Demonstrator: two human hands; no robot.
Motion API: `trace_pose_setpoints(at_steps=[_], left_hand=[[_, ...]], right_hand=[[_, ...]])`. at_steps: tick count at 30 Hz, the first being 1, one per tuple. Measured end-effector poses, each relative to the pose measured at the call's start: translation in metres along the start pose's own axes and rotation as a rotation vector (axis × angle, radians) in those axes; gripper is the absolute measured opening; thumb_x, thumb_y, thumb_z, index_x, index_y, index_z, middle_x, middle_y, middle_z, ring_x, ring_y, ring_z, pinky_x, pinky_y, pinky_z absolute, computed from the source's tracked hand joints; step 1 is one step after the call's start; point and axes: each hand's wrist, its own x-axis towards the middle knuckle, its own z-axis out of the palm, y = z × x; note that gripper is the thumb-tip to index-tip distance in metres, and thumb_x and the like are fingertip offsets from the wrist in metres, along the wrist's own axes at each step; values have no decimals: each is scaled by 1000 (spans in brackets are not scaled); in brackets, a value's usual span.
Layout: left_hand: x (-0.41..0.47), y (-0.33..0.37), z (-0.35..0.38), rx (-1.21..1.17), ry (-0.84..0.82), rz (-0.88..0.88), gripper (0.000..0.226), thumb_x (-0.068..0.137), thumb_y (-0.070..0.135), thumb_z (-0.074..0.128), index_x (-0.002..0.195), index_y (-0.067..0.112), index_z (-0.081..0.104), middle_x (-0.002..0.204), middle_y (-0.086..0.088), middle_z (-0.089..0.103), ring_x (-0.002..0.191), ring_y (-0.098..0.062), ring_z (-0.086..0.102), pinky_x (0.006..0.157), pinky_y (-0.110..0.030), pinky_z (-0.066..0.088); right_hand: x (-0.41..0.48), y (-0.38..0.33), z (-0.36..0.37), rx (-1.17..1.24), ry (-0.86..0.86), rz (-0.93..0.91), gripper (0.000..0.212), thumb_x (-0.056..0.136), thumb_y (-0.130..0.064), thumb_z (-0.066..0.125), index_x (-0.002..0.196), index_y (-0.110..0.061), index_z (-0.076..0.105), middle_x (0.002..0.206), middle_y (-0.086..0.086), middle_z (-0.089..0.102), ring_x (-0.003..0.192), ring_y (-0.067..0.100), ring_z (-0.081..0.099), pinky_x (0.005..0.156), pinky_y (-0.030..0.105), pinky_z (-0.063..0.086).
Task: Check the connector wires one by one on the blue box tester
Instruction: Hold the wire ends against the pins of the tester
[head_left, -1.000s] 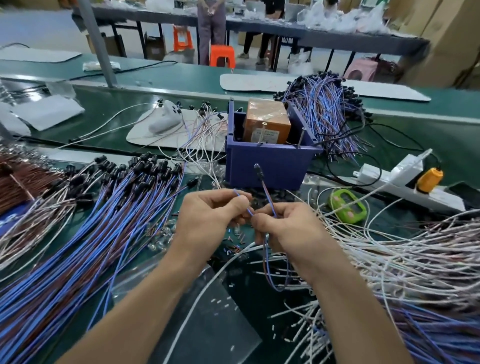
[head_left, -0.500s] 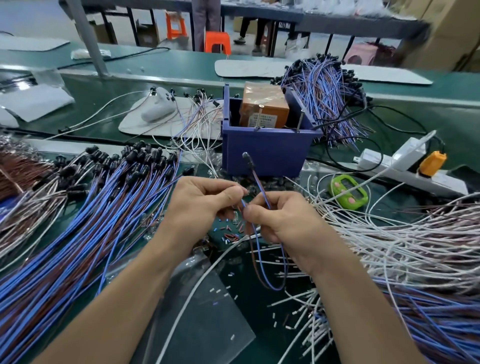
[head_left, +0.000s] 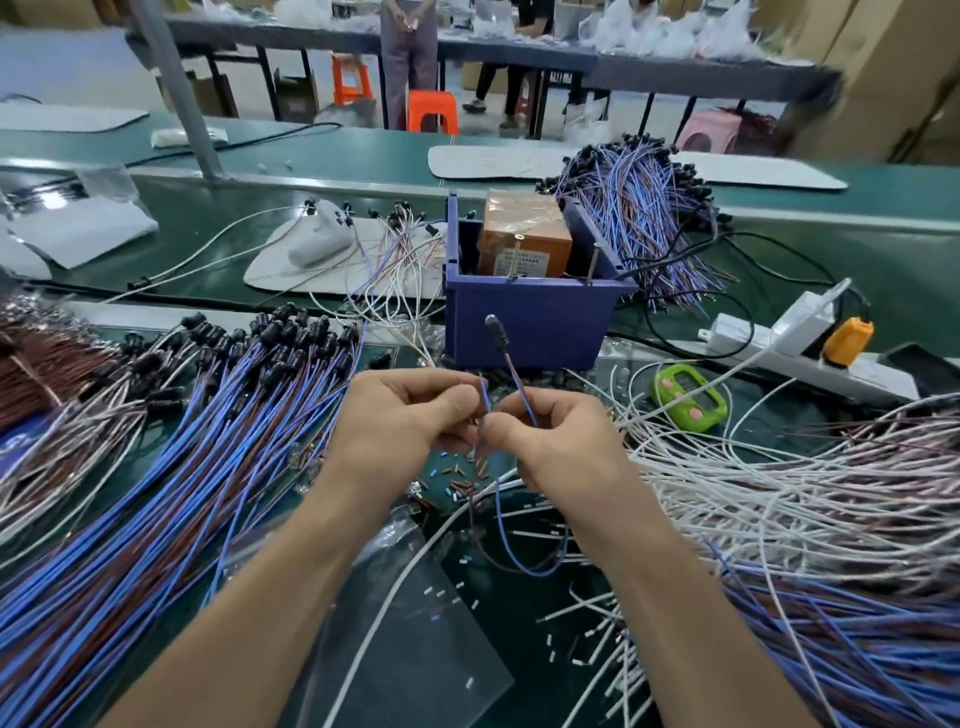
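Over the green bench (head_left: 883, 260), your left hand (head_left: 410, 415) and right hand (head_left: 550, 436) pinch one connector wire (head_left: 497, 336), likely light and floppy; hold near its ends.

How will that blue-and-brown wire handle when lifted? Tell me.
Probably floppy: the wire sags in a loop below the left hand and right hand. Likely light: fingertips alone pinch it. The short stretch under its black plug stands up, so perhaps slightly springy.

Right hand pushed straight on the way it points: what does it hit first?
Probably the left hand: the right hand points at its fingertips, which look nearly touching round the connector wire. Depth unclear.
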Motion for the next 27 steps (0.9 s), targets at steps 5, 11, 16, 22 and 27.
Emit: trace_pose_setpoints(at_steps=[5, 11, 16, 22, 27], left_hand=[[-2, -5, 4, -47, 41, -55, 24, 89, -3, 71, 72, 12, 79, 61, -8, 72, 43, -12, 61, 44, -20, 50], [8, -6, -12, 154, 299, 114, 22, 93, 20, 74, 71, 22, 79, 62, -1, 74, 45, -12, 60, 48, -25, 49], [-6, -10, -9, 752, 426, 290, 61, 87, 72, 48, 59, 22, 69, 48, 11, 59, 47, -10, 55, 55, -34, 47], [-2, 4, -3, -15, 82, 196, 32, 74, 36, 87, 105, 39, 80, 95, 4, 80, 88, -9, 75, 76, -18, 57], [-1, 12, -12, -193, 9, 133, 14, 68, 17, 83, 82, 17, 84, 82, -9, 79, 75, -13, 74, 69, -19, 56]], right_hand=[[-3, -2, 2, 21, -32, 38, 16, 80, 1, 75, 71, -11, 70, 53, 1, 66, 33, 0, 45, 38, 7, 33], [-5, -7, -1, 100, -79, 143, 16, 74, 6, 68, 74, -10, 70, 68, 25, 67, 39, 11, 27, 38, 19, 23], [-4, -9, -3, 178, -22, 92, 19, 78, 3, 72, 75, -15, 71, 71, 27, 69, 44, 13, 28, 41, 21, 23], [-6, -9, -4, -39, -208, 16, 18, 73, 7, 73, 69, -10, 71, 64, 12, 69, 49, 5, 53, 52, 13, 42], [-8, -7, -1, -135, -292, 8, 20, 75, 7, 69, 71, -12, 71, 66, 8, 71, 61, 13, 61, 63, 21, 48]])
